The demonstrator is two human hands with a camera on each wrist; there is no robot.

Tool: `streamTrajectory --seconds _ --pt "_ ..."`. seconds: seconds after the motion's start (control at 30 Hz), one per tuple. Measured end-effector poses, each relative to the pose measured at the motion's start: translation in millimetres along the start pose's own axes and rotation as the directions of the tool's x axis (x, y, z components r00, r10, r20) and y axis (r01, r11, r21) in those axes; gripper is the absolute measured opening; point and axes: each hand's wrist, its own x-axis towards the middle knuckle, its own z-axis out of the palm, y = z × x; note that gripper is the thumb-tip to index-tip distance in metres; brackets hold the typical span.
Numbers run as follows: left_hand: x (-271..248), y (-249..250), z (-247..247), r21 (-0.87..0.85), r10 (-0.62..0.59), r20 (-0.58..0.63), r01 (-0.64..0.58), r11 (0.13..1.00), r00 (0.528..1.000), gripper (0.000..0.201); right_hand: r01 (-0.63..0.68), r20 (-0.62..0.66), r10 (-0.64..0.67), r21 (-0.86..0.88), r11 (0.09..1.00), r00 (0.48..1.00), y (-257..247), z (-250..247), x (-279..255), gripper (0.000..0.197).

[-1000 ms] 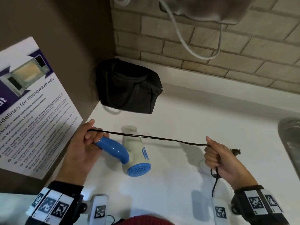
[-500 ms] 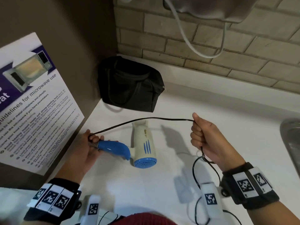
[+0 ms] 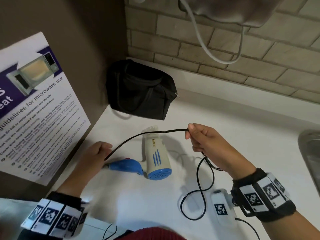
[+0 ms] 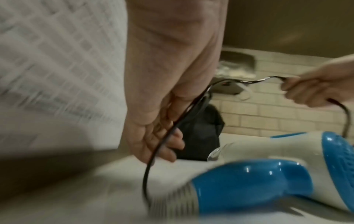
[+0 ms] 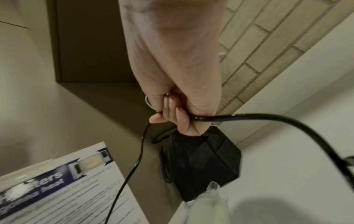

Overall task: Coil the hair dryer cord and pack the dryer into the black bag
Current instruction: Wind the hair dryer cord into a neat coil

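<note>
Coiling is the step in hand, judged from a black cord (image 3: 138,136) stretched in an arc between the two hands. Nearest, at 5 o'clock in the head view, slack cord is seen lying in a figure-of-eight on the white counter (image 3: 242,139). The right hand (image 3: 206,142), at about 3 o'clock, is clenched round the cord, with the thumb pinched against it. The left hand (image 3: 94,157), at 9 o'clock, has its fingers curled round the cord just beside the dryer's handle end; in the left wrist view two strands appear to be gathered there, though blur makes this uncertain.

The hair dryer (image 3: 154,156) is laid on the counter between the hands, blue handle toward the left hand, nozzle aimed at 12 o'clock. Farther, at 11 o'clock, the black bag (image 3: 140,90) is stood in the corner against the wall, apart from the dryer.

For a good coil, each new length should be carried across to the left hand and laid in even loops, and the twist in the slack should be let out first so no kink is trapped.

Counted: one dryer, one cord, one bag, two hands.
</note>
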Motion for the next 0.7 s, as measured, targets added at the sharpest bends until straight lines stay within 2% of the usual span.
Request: streamTrajectory --seconds 0.03,0.1,0.17,0.2,0.27,0.33,0.37,0.4,0.43,0.47,0.5,0.6,0.7 --pt "-7 13 -2 0.144 0.113 -0.022 -0.109 0.984 0.993 0.023 -0.001 0.010 0.001 -0.014 1.000 1.000 -2 3 -2 0.035" --pt "-25 44 -4 0.323 0.376 -0.076 -0.334 0.886 0.924 0.028 0.004 0.034 -0.002 -0.070 0.998 0.999 -7 11 -3 0.035" --pt "-45 81 0 0.322 0.557 -0.056 -0.513 0.796 0.829 0.030 0.023 0.083 -0.013 -0.113 0.993 0.996 -14 20 -5 0.035" --pt "-53 99 7 0.347 0.627 0.021 -0.594 0.726 0.778 0.030 0.034 0.116 -0.021 -0.113 0.993 0.993 -18 25 -6 0.035" --pt "-60 119 25 0.382 0.679 0.230 -0.706 0.596 0.697 0.037 0.059 0.184 -0.041 -0.090 0.994 0.982 -27 35 -7 0.035" --pt "-56 122 33 0.327 0.660 0.311 -0.729 0.602 0.684 0.035 0.076 0.216 -0.053 -0.100 0.992 0.975 -35 37 -7 0.035" --pt "-53 121 31 0.299 0.683 0.320 -0.754 0.585 0.656 0.045 0.079 0.227 -0.052 -0.112 0.991 0.973 -39 34 -8 0.034" --pt "-51 120 26 0.228 0.685 0.334 -0.761 0.608 0.647 0.051 0.078 0.246 -0.048 -0.112 0.991 0.968 -42 29 -9 0.033" --pt "-50 120 19 0.147 0.665 0.299 -0.721 0.677 0.685 0.040 0.075 0.274 -0.045 -0.099 0.992 0.961 -45 24 -11 0.032" --pt "-51 121 12 0.061 0.635 0.252 -0.667 0.743 0.730 0.019 0.073 0.303 -0.044 -0.085 0.994 0.952 -46 19 -14 0.032" --pt "-52 122 7 0.012 0.612 0.203 -0.627 0.779 0.764 0.011 0.074 0.325 -0.044 -0.079 0.994 0.945 -46 15 -16 0.032" --pt "-44 112 0 -0.031 0.477 0.035 -0.476 0.879 0.878 0.025 0.087 0.344 -0.047 -0.100 0.991 0.938 -40 7 -20 0.030" --pt "-23 84 -18 -0.206 0.390 -0.125 -0.408 0.889 0.912 0.029 0.073 0.279 -0.050 -0.070 0.995 0.959 -26 -6 -16 0.032"
